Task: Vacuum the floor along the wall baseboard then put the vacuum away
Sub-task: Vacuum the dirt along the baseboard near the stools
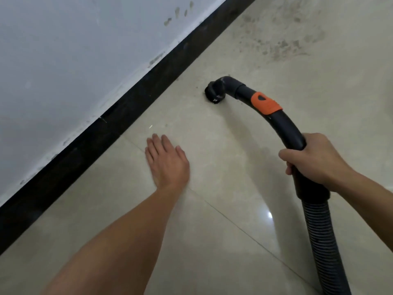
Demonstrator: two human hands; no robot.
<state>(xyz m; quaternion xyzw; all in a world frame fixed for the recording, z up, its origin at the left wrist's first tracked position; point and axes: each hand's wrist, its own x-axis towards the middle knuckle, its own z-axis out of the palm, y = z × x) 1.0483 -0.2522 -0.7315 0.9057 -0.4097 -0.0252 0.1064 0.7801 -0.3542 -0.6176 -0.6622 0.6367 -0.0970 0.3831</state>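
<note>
My right hand (314,160) grips the black curved vacuum handle (285,126), which bears an orange band (265,104). The round black nozzle (213,93) at its tip touches the beige tile floor (212,231) a short way from the black baseboard (119,116). A ribbed black hose (323,241) runs down from the handle to the bottom right edge. My left hand (168,160) is stretched forward over the floor with straight fingers, holding nothing, between the baseboard and the nozzle.
A white wall (74,60) with scuffed paint along its lower edge fills the upper left. Grey dust patches (282,41) spread over the tiles at the upper right. The vacuum body is out of view.
</note>
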